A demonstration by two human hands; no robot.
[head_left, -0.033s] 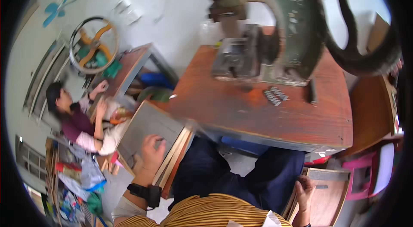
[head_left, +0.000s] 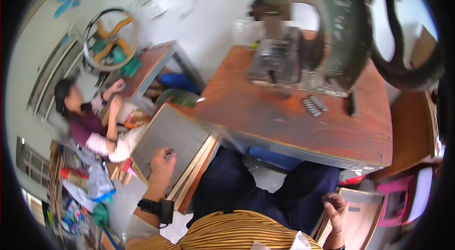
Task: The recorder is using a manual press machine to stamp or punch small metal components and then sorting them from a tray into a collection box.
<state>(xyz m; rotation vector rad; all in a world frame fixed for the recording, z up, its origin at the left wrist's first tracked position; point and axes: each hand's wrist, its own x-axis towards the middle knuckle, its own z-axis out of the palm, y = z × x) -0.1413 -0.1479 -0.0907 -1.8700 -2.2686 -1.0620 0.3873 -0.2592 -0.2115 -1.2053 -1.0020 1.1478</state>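
Observation:
My left hand (head_left: 162, 168) is above a shallow wooden tray (head_left: 182, 124) with a dark grey bottom, set to the left of my knees. Its fingers are curled together around a small dark bit that is too blurred to name. Low on the right, my right hand (head_left: 336, 212) has its fingers bent into a pinch, and whatever they hold is too small to tell. That hand is beside a second wooden tray (head_left: 364, 219) with a pale bottom. Ahead stands a heavy green press (head_left: 343, 37) on a worn red-brown table, with a dark metal block (head_left: 276, 63) under its head.
Small metal parts (head_left: 314, 106) lie in rows on the table (head_left: 246, 112), near a dark bar (head_left: 353, 104). A large black wheel (head_left: 403, 75) hangs at the right. A pink stool (head_left: 393, 202) stands low right. Another person (head_left: 85, 112) sits at the left near a yellow-spoked handwheel (head_left: 112, 39).
My left hand's fingers have drawn closer together above the tray. The whole view has shifted slightly, so the table and press appear further right. My right hand stays in about the same place.

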